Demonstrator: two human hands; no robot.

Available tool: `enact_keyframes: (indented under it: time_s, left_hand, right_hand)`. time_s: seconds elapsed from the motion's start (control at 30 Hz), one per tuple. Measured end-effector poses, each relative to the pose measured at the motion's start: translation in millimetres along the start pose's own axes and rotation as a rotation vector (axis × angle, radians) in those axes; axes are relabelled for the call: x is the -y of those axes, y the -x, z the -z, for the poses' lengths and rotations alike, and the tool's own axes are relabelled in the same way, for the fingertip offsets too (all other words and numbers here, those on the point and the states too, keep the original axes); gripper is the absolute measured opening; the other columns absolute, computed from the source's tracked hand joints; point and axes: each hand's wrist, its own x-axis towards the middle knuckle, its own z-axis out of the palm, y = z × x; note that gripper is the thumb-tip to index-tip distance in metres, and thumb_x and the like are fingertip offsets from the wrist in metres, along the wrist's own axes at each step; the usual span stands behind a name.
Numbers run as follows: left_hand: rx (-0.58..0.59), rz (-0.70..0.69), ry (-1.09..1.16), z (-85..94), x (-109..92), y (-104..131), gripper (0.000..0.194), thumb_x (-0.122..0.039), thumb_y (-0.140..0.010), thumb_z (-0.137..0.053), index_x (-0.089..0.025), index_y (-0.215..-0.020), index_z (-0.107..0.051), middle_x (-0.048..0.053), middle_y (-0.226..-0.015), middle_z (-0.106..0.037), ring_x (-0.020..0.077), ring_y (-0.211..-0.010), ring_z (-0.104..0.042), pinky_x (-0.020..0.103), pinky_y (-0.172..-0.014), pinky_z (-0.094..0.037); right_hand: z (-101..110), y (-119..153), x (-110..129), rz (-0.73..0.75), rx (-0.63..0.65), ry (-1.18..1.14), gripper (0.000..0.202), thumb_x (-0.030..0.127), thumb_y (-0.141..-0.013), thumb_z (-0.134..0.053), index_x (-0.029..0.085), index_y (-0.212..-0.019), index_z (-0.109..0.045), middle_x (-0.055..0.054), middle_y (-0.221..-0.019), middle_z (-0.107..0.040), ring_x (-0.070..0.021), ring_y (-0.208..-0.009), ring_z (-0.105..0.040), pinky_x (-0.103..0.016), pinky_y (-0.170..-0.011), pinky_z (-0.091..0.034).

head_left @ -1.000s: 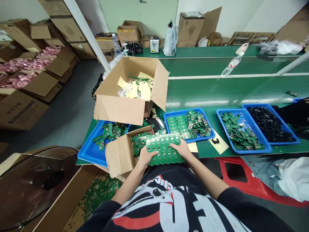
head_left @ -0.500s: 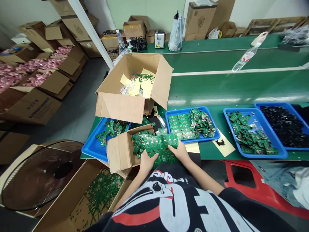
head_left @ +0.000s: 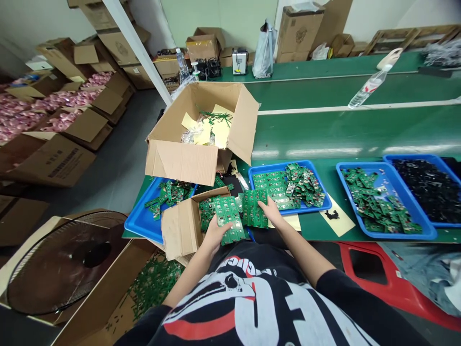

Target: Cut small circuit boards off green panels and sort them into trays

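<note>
My left hand (head_left: 215, 233) is closed on the edge of a green circuit board panel (head_left: 229, 216), thumb across its face. A second circuit board panel (head_left: 255, 204) is pinched in my right hand (head_left: 271, 212). The two panels are apart, tilted away from each other, with a narrow gap between them. Just left of my left hand stands a small open cardboard box (head_left: 182, 226) holding loose small circuit boards (head_left: 206, 210). Beyond my right hand lies a blue tray (head_left: 326, 204) with whole panels (head_left: 268, 181) and a pile of separated boards (head_left: 306, 185).
At the left is another blue tray (head_left: 131, 223), behind it a large open carton (head_left: 182, 161). Two blue trays hold boards (head_left: 382, 202) and black parts (head_left: 428, 185) at the right. A fan (head_left: 65, 269) and a box of green strips (head_left: 154, 283) stand lower left.
Half a second ago both hands held what looked like one wide panel. Now it is in two separate pieces, one in each hand, the right one raised slightly.
</note>
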Motion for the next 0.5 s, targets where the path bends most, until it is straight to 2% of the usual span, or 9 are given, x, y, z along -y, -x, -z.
enact_keyframes:
  time_s: [0.1, 0.17, 0.2, 0.23, 0.27, 0.33, 0.4, 0.43, 0.5]
  left_hand:
    - [0.179, 0.070, 0.020, 2.4, -12.8, -3.6, 0.053, -0.026, -0.051, -0.076, -0.015, -0.100, -0.058, 0.007, -0.091, -0.069, 0.0218, -0.080, -0.064, 0.034, -0.072, -0.050]
    - [0.313, 0.073, -0.031, 2.9, -22.2, -6.1, 0.049, -0.025, -0.052, -0.077, -0.014, -0.097, -0.060, 0.006, -0.090, -0.069, 0.0212, -0.080, -0.064, 0.034, -0.074, -0.049]
    - [0.387, 0.065, -0.065, 2.4, -26.7, -7.5, 0.047, -0.025, -0.053, -0.077, -0.014, -0.096, -0.061, 0.006, -0.090, -0.069, 0.0211, -0.081, -0.063, 0.033, -0.075, -0.049]
    - [0.459, 0.054, -0.101, 1.2, -30.9, -8.9, 0.045, -0.024, -0.053, -0.076, -0.013, -0.095, -0.062, 0.007, -0.090, -0.069, 0.0210, -0.082, -0.063, 0.033, -0.076, -0.048]
    - [0.526, 0.043, -0.135, -0.5, -34.7, -10.2, 0.044, -0.024, -0.054, -0.076, -0.013, -0.094, -0.064, 0.007, -0.089, -0.069, 0.0211, -0.083, -0.063, 0.033, -0.077, -0.048]
    - [0.622, 0.025, -0.176, -4.7, -41.0, -12.7, 0.044, -0.024, -0.054, -0.076, -0.014, -0.095, -0.065, 0.007, -0.091, -0.069, 0.0216, -0.085, -0.063, 0.033, -0.079, -0.047]
    - [0.639, 0.011, -0.168, -7.8, -45.2, -14.2, 0.050, -0.023, -0.052, -0.077, -0.016, -0.100, -0.063, 0.007, -0.096, -0.068, 0.0222, -0.089, -0.062, 0.033, -0.082, -0.046]
    - [0.629, 0.020, -0.144, -8.3, -46.1, -14.5, 0.054, -0.023, -0.052, -0.078, -0.017, -0.103, -0.062, 0.007, -0.099, -0.067, 0.0227, -0.092, -0.061, 0.034, -0.083, -0.046]
    - [0.575, 0.064, -0.053, -7.2, -44.9, -14.1, 0.058, -0.031, -0.054, -0.077, -0.018, -0.108, -0.059, 0.009, -0.105, -0.066, 0.0241, -0.097, -0.060, 0.035, -0.084, -0.046]
  right_hand:
    - [1.9, -0.5, 6.3, 0.081, -0.111, 0.144, 0.054, 0.030, -0.073, -0.054, 0.005, -0.120, -0.043, -0.023, -0.109, -0.056, -0.0329, -0.102, -0.053, -0.048, -0.086, -0.040]
    - [6.7, 2.6, 14.9, 0.232, -0.227, 0.219, 0.052, 0.034, -0.074, -0.055, 0.006, -0.117, -0.046, -0.023, -0.115, -0.052, -0.0337, -0.111, -0.047, -0.049, -0.092, -0.035]
    - [9.4, 4.9, 20.6, 0.307, -0.243, 0.206, 0.049, 0.038, -0.075, -0.053, 0.008, -0.113, -0.049, -0.022, -0.116, -0.052, -0.0324, -0.113, -0.045, -0.048, -0.093, -0.035]
    - [12.0, 7.6, 26.9, 0.361, -0.203, 0.151, 0.045, 0.042, -0.077, -0.051, 0.011, -0.110, -0.052, -0.019, -0.115, -0.054, -0.0302, -0.111, -0.047, -0.045, -0.092, -0.036]
    - [14.3, 10.7, 33.4, 0.385, -0.096, 0.068, 0.043, 0.045, -0.078, -0.049, 0.013, -0.106, -0.054, -0.016, -0.110, -0.057, -0.0273, -0.106, -0.051, -0.043, -0.088, -0.040]
    - [17.4, 16.9, 45.0, 0.350, 0.222, -0.099, 0.041, 0.048, -0.076, -0.051, 0.016, -0.101, -0.058, -0.009, -0.095, -0.064, -0.0224, -0.089, -0.059, -0.037, -0.077, -0.047]
    - [19.2, 22.6, 52.4, 0.263, 0.478, -0.219, 0.040, 0.048, -0.069, -0.061, 0.016, -0.092, -0.061, -0.006, -0.082, -0.066, -0.0197, -0.075, -0.061, -0.032, -0.067, -0.049]
    - [19.9, 25.0, 54.1, 0.224, 0.537, -0.269, 0.039, 0.046, -0.065, -0.065, 0.015, -0.087, -0.062, -0.005, -0.078, -0.066, -0.0189, -0.072, -0.061, -0.031, -0.065, -0.049]
    - [21.3, 28.3, 54.3, 0.169, 0.524, -0.366, 0.037, 0.044, -0.061, -0.070, 0.014, -0.081, -0.063, -0.004, -0.074, -0.066, -0.0174, -0.067, -0.061, -0.030, -0.062, -0.049]
